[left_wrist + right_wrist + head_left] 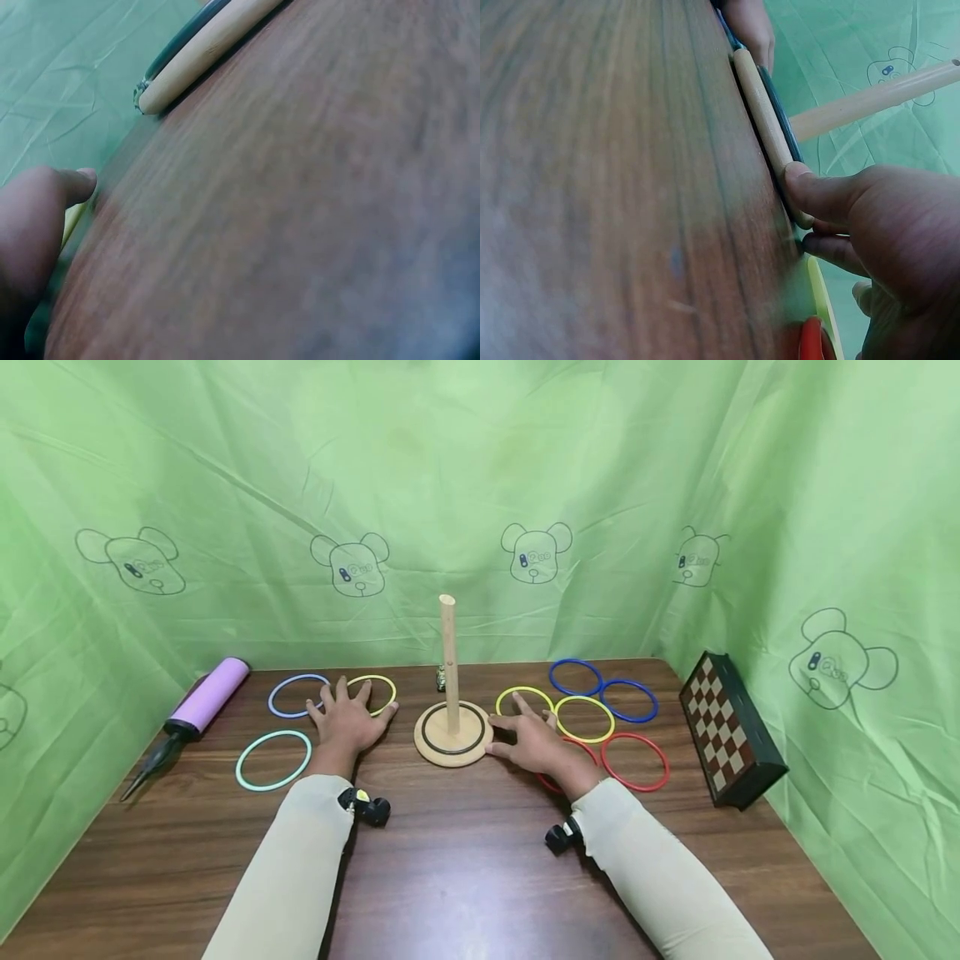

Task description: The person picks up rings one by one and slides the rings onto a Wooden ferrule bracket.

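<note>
In the head view a wooden stand (431, 741) with an upright post and a dark circle on its round base stands mid-table. The thumb and forefinger of my right hand (534, 739) touch the base's right edge, and its other fingers reach over a yellow ring (498, 700). The right wrist view shows the thumb (821, 191) against the base's rim. To the left of the stand, my left hand (348, 718) lies palm down with spread fingers, partly covering another yellow ring (394, 690). Close to its fingertips is a light blue ring (271, 697).
A mint ring (237, 767) lies at left, near a purple hand pump (212, 695). At right are another yellow ring (613, 720), blue rings (656, 703) and red rings (667, 763). A chequered box (731, 731) stands far right; a small figurine (440, 678) sits behind the post.
</note>
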Demonstrator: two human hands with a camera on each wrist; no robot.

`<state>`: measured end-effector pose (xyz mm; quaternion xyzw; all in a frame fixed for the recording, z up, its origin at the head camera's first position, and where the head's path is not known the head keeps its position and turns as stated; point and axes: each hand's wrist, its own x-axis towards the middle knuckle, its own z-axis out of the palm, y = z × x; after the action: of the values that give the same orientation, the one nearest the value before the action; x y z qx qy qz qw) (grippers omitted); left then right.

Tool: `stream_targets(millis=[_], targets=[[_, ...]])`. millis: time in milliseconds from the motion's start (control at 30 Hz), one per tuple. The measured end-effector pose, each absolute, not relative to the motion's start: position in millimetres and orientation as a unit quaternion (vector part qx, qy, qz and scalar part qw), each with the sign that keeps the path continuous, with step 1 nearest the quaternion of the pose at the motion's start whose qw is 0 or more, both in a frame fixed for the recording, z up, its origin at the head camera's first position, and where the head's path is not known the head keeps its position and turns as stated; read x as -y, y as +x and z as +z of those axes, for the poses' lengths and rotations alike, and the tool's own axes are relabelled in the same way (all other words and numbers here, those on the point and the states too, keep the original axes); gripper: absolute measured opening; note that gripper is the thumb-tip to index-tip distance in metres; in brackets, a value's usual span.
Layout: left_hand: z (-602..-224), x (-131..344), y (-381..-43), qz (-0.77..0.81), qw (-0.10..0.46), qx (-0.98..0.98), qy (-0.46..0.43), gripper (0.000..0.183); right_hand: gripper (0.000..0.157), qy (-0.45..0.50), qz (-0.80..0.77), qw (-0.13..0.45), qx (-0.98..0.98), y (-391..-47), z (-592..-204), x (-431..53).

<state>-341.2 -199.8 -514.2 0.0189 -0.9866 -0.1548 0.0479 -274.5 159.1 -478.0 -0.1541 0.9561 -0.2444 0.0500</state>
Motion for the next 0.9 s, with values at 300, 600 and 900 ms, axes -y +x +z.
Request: stream_targets(millis=[300, 600, 900], targets=[[-512.6, 198.1, -342.2, -0.165, 0.038, 0.985, 0.027, 0.092, 0.061, -0.154, -0.241, 0.043, -0.957, -274.4, -477.7, -160.2], [-514.3, 197.3, -343.2, -0.166, 0.03, 0.985, 0.03, 0.087, 0.059, -0.157, -0.236, 0.042, -0.958, -274.0, -476.8, -159.5], [-511.2, 197.3, -339.4, -0.171, 0.034, 0.984, 0.027, 0.085, 0.06, -0.157, -0.23, 0.041, -0.96, -274.1, -476.6, -159.5]])
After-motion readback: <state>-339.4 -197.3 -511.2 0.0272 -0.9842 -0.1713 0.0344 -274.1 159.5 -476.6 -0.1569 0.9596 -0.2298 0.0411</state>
